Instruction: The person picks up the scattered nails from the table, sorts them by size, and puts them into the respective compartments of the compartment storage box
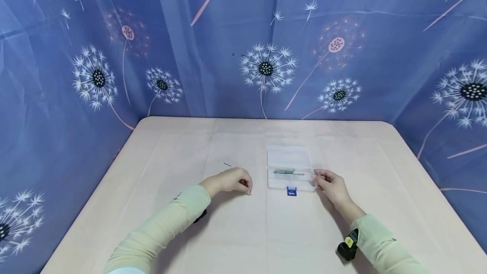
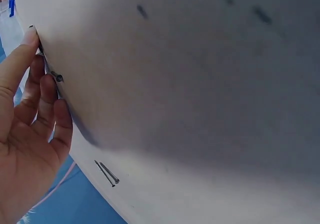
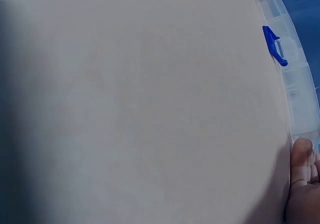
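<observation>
My left hand [image 1: 232, 180] is low over the table, left of a clear plastic box [image 1: 271, 183]. In the left wrist view, its thumb and fingertips pinch a thin dark nail, mostly hidden by the fingers. Another nail [image 2: 57, 77] shows beside the fingertips; whether the hand touches it I cannot tell. The box lies with its lid [image 1: 289, 155] folded back and its blue latch [image 1: 291, 191] facing front. Several long nails [image 1: 285, 172] lie inside it. My right hand [image 1: 332, 187] grips the box's right end between thumb and fingers.
Beyond the left hand, two nails [image 2: 106, 174] lie side by side on the pale table [image 1: 171, 151]. Blurred dark spots show near the left wrist camera. A blue dandelion-print curtain [image 1: 213, 75] surrounds the table's back and sides.
</observation>
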Motion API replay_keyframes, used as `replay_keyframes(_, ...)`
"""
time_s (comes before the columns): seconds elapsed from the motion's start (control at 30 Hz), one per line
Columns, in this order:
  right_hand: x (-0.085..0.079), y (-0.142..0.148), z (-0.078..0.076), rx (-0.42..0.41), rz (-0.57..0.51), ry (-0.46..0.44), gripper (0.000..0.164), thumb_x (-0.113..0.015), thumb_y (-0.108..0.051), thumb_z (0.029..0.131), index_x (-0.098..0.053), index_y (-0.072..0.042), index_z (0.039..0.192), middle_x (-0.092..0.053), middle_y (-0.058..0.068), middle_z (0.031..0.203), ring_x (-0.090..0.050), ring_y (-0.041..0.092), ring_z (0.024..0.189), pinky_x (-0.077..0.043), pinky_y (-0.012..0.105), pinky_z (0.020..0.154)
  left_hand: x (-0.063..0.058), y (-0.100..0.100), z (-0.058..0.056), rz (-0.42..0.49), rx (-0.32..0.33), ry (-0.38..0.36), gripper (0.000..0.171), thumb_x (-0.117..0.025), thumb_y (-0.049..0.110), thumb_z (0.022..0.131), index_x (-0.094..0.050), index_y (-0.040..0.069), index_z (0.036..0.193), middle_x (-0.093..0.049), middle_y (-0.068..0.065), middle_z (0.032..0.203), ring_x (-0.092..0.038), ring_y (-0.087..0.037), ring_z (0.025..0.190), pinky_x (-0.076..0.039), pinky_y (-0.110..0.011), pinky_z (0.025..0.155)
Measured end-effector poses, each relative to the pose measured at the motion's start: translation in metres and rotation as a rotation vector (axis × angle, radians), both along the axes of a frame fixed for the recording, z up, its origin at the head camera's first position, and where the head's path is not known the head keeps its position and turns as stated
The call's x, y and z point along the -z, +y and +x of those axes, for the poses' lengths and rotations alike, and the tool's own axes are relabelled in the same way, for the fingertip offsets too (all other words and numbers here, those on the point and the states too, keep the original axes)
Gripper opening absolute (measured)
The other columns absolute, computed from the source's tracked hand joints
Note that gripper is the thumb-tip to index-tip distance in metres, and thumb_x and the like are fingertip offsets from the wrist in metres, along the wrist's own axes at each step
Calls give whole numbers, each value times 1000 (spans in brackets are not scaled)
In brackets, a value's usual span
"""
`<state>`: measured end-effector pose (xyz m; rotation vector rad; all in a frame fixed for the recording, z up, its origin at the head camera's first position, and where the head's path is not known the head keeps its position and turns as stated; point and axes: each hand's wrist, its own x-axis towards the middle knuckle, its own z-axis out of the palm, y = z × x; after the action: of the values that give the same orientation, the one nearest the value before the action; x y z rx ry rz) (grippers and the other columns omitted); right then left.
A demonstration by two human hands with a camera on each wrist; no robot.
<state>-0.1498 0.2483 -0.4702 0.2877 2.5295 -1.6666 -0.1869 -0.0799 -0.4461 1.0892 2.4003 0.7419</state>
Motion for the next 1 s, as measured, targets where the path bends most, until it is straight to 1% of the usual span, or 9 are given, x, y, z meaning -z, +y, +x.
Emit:
replay_keyframes(0.07,0,1,0,1,-3,-7,39,-54,-12,95,-50,11,126,-60,-1,91,-52,-2,72,-50,12,66,-1,1,0,-19,18,-4,7,-71,15,84,-69,10,80,-58,6,78,-47,1,72,-43,-13,70)
replay_keyframes(0.17,0,1,1,6,-2,-10,39,-54,-13,95,-50,11,127,-61,1,93,-53,-2,72,-50,12,67,-1,3,0,-53,33,14,7,-69,15,86,-67,11,80,-57,6,79,-46,-1,73,-43,-15,71)
replay_keyframes(0.3,-1,0,1,13,-3,-1,39,-54,-12,95,-50,11,126,-61,0,91,-53,-2,71,-50,12,66,-2,6,1,-106,53,77,8,-66,13,88,-66,12,80,-57,7,79,-46,-3,74,-42,-18,72)
replay_keyframes(0.37,-1,-1,1,15,-7,6,39,-54,-11,95,-50,12,126,-61,-1,90,-52,-2,70,-50,12,66,-3,7,2,-113,55,103,10,-64,12,90,-65,12,80,-57,6,78,-46,-4,74,-43,-19,73)
replay_keyframes(0.43,-1,-1,2,16,-12,8,39,-54,-11,95,-50,12,126,-60,-3,88,-52,-2,70,-50,12,65,-2,7,4,-107,45,106,11,-62,12,91,-64,11,80,-56,6,79,-45,-4,74,-43,-20,73)
replay_keyframes(0.6,0,-1,3,15,-20,2,39,-54,-12,95,-50,12,126,-59,-4,86,-51,-2,69,-49,12,65,0,6,7,-82,-31,69,11,-58,13,94,-59,12,83,-55,6,82,-46,-5,75,-43,-21,73)
replay_keyframes(0.7,0,-1,4,19,-7,-3,38,-54,-12,96,-51,11,126,-59,-3,87,-51,-1,69,-49,13,65,2,7,7,-50,-81,78,8,-58,13,94,-58,11,86,-57,4,82,-47,-6,74,-44,-21,72)
replay_keyframes(0.83,-1,-2,4,18,8,13,38,-54,-13,96,-51,11,126,-60,0,90,-52,-1,70,-49,13,65,3,8,4,28,-135,100,5,-59,11,93,-59,10,88,-59,3,80,-48,-7,72,-44,-21,69)
replay_keyframes(1.0,-2,-2,2,19,22,18,38,-54,-13,96,-52,10,126,-61,3,93,-52,-2,70,-49,13,65,1,10,0,120,-176,88,2,-61,10,92,-58,10,93,-62,1,86,-54,-9,78,-48,-23,74)
